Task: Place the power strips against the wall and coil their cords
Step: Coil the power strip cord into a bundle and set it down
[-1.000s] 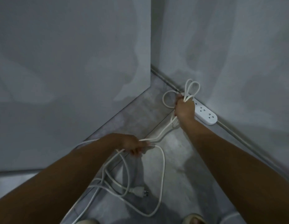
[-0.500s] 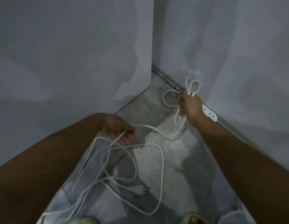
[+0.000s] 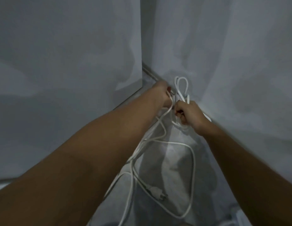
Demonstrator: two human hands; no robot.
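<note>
A white cord (image 3: 192, 162) runs in loose loops over the grey floor and ends in a plug (image 3: 156, 193) near the bottom. My right hand (image 3: 189, 114) grips a bundle of cord loops (image 3: 181, 88) that stick up against the right wall. My left hand (image 3: 161, 95) is close beside it, fingers closed on a strand of the same cord. The white power strip (image 3: 207, 118) lies at the foot of the right wall, almost wholly hidden behind my right hand.
Two pale grey walls meet the floor here: a panel (image 3: 76, 79) on the left and the right wall (image 3: 240, 70). A narrow floor strip (image 3: 174, 160) between them holds the cord. A metal trim (image 3: 150, 73) runs along the wall's base.
My left hand has travelled up and right with its strand, from mid-floor to right beside my right hand at the bundle. The loose cord on the floor has been pulled straighter.
</note>
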